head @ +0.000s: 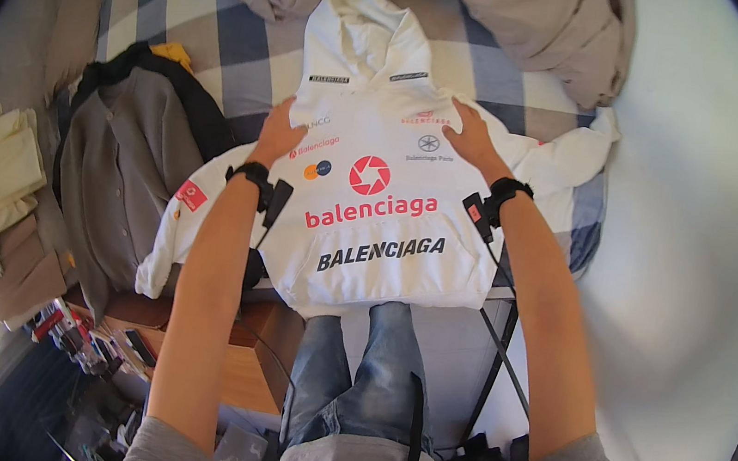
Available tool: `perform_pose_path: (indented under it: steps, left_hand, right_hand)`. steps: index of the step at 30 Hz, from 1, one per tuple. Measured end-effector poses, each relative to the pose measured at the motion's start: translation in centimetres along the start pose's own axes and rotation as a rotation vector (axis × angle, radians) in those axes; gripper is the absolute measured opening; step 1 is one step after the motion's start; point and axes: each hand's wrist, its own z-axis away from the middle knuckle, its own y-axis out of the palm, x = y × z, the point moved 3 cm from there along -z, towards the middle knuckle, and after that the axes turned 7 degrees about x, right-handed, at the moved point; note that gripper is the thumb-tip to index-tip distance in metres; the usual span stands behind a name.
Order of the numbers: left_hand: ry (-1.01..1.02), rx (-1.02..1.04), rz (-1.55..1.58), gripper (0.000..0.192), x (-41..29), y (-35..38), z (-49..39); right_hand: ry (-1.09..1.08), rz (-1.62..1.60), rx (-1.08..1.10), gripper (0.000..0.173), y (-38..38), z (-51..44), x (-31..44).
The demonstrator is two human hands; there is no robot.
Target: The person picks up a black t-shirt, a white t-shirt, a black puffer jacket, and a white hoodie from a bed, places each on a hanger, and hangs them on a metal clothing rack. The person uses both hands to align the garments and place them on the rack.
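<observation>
A white Balenciaga hooded sweatshirt (375,182) lies front up across the edge of the bed, its hood pointing away from me. Red, black and orange printed logos cover its chest and front pocket. My left hand (279,133) rests at the left side of the chest, near the shoulder, thumb spread from the fingers. On the other side of the chest, my right hand (473,139) lies on the fabric with its thumb apart as well. Both sleeves spread outward; my left forearm partly covers one. The hem hangs over the bed's edge above my knees.
A grey-brown buttoned cardigan (124,149) lies left of the sweatshirt over a black garment (200,103). Folded cream clothing (0,161) is farther left. A bunched beige duvet (529,21) covers the far side of the checked sheet (238,52). A wooden cabinet (254,362) stands below.
</observation>
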Motion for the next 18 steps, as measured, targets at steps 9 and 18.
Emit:
perform_pose_path:
  steps: [9,18]
  left_hand:
    - [0.078,0.361,0.878,0.032,-21.5,-3.5,9.8]
    - [0.419,0.724,1.008,0.023,-41.4,-7.5,25.6]
  right_hand:
    - [0.145,-0.832,-0.334,0.022,-11.6,18.5,15.6]
    - [0.185,-0.774,-1.158,0.017,-25.6,51.4,33.7]
